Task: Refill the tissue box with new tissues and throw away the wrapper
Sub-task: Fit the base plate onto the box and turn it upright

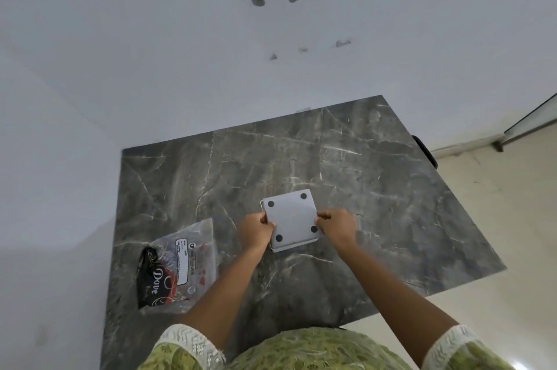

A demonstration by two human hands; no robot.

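Note:
A square white tissue box [291, 219] lies upside down on the dark marble table [376, 189], its base with four black round feet facing up. My left hand [256, 231] grips the box's left edge and my right hand [336, 226] grips its right edge, fingers curled on the rim. To the left lies a clear plastic tissue wrapper [180, 267] with red and black print and a white label, flat on the table, apart from my hands.
The table stands against a white wall [180, 53] with dark marks. Its right and near edges drop to a pale tiled floor [497, 249]. A dark object [426, 149] sticks out past the table's right edge.

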